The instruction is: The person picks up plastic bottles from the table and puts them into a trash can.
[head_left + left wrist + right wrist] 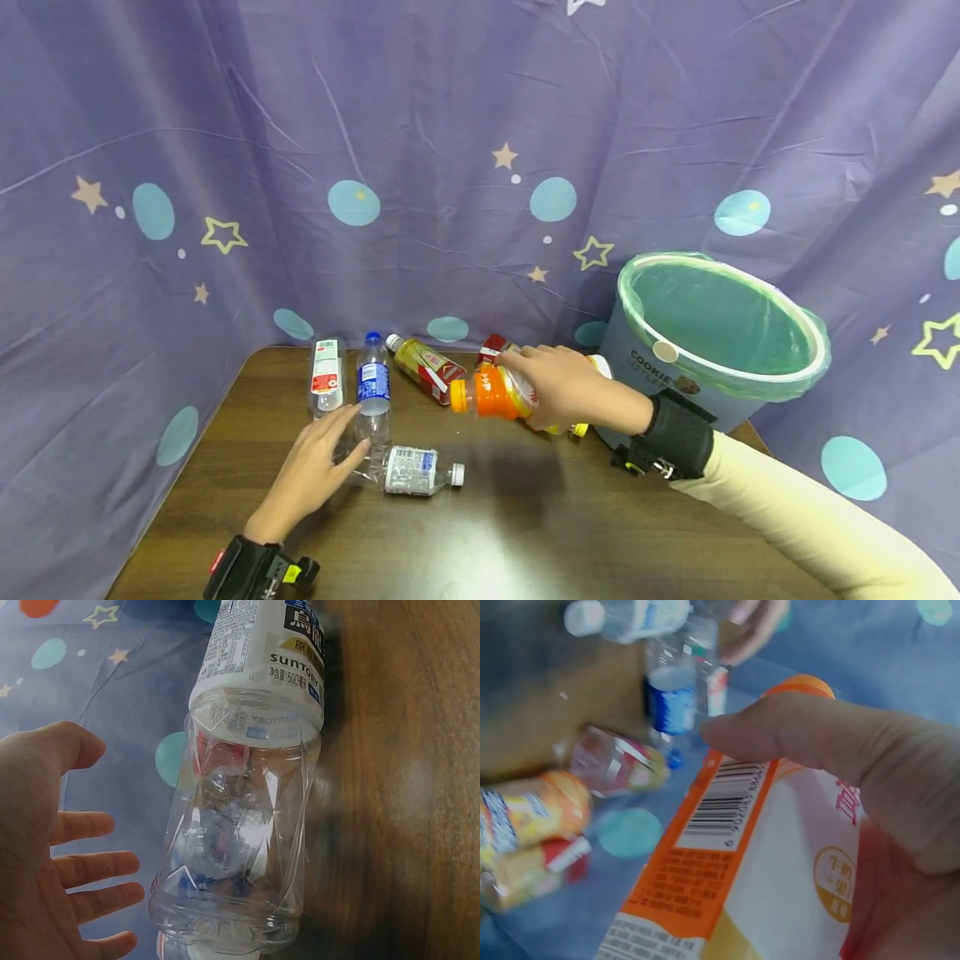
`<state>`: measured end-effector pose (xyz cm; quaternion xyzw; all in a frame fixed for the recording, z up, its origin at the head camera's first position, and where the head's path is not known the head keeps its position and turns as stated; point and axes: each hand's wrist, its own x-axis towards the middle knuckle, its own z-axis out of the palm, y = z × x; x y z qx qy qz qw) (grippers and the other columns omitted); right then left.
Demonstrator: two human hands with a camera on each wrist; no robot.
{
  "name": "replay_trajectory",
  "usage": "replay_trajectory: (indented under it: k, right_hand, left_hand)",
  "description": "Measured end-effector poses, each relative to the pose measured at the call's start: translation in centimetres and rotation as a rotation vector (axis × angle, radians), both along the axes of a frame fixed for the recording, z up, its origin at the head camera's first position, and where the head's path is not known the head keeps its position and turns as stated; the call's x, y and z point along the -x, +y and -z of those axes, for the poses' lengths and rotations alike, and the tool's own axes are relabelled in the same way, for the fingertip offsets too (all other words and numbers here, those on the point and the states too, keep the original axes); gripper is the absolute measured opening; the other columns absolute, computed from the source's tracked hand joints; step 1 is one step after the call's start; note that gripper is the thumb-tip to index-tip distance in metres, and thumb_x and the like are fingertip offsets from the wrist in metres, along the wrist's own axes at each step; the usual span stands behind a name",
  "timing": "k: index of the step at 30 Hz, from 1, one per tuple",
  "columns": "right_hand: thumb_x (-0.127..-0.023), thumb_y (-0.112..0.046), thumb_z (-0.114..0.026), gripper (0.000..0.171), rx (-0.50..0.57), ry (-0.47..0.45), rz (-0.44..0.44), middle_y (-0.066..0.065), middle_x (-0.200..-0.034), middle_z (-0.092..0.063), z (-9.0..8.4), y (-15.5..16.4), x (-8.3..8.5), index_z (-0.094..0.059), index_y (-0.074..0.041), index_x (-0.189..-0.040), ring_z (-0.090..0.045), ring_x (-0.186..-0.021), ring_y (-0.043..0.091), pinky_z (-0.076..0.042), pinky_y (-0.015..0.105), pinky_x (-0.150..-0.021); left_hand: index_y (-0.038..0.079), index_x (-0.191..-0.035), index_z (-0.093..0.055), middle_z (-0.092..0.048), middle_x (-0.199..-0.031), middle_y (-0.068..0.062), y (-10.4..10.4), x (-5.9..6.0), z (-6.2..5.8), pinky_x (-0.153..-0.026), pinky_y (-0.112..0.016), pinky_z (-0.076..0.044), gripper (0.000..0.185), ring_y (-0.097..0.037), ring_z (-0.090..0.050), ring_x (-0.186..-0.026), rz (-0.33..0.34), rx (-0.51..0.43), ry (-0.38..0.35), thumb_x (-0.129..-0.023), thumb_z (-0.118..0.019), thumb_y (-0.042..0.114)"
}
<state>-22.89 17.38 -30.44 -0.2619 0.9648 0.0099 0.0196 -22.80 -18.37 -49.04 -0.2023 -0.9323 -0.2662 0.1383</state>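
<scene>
Right hand curled around orange bottle, long axis level, cap leftward; left hand spread beside clear bottle.

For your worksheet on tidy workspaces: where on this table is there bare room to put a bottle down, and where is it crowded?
Bare wood fills the near half of the table, between the left hand and the right sleeve. The back edge is crowded: bottles lie by the curtain, a clear bottle lies by the left hand, and the bin takes the back right corner.
</scene>
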Motion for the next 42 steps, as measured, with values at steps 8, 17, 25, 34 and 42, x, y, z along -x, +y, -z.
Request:
replay_trajectory:
  k: [8,17,25,34,42]
  right_hand:
    - [-0.064,-0.020,-0.091,0.080,-0.005,0.080,0.004,0.005,-0.103,-0.068,-5.4,1.8,-0.4,-0.056,-0.018,-0.136,-0.062,-0.085,0.027,-0.054,0.042,-0.075]
    - [-0.065,-0.013,-0.086,0.079,-0.004,0.057,0.027,0.008,-0.105,-0.067,-10.6,4.8,0.2,-0.055,-0.017,-0.137,-0.061,-0.084,0.025,-0.052,0.038,-0.064]
    - [-0.064,-0.013,-0.091,0.080,0.017,0.033,0.069,0.006,-0.110,-0.066,-14.5,9.1,1.5,-0.055,-0.016,-0.136,-0.060,-0.088,0.024,-0.051,0.039,-0.070]
    - [-0.069,-0.014,-0.090,0.082,-0.033,-0.043,0.218,0.015,-0.110,-0.065,-17.2,15.9,3.8,-0.048,-0.008,-0.139,-0.060,-0.091,0.028,-0.050,0.038,-0.073]
    - [-0.070,-0.005,-0.085,0.075,-0.035,-0.155,0.309,0.021,-0.107,-0.061,-16.0,20.7,5.7,-0.047,0.004,-0.134,-0.058,-0.088,0.031,-0.054,0.039,-0.068]
  left_hand:
    - [0.004,-0.148,-0.050,-0.054,-0.148,-0.023,-0.2,-0.3,-0.3,-0.112,-0.068,-0.033,0.059,-0.046,-0.052,-0.134,0.000,-0.010,0.018,-0.098,-0.067,0.031]
    - [0.005,-0.149,-0.049,-0.053,-0.148,-0.023,-0.3,-0.5,-0.5,-0.111,-0.069,-0.033,0.058,-0.048,-0.051,-0.134,-0.006,-0.013,0.000,-0.100,-0.065,0.033]
    - [0.004,-0.148,-0.050,-0.054,-0.148,-0.024,-0.4,-0.6,-0.3,-0.111,-0.069,-0.033,0.058,-0.048,-0.051,-0.134,-0.005,-0.020,0.010,-0.100,-0.065,0.032]
    - [0.003,-0.147,-0.050,-0.054,-0.147,-0.024,-0.4,-0.7,-0.4,-0.111,-0.069,-0.034,0.058,-0.048,-0.052,-0.133,-0.020,-0.012,0.012,-0.099,-0.067,0.030]
    - [0.002,-0.147,-0.050,-0.054,-0.147,-0.025,-0.3,-0.8,-0.5,-0.110,-0.070,-0.033,0.058,-0.049,-0.052,-0.133,-0.021,-0.016,0.013,-0.098,-0.068,0.028]
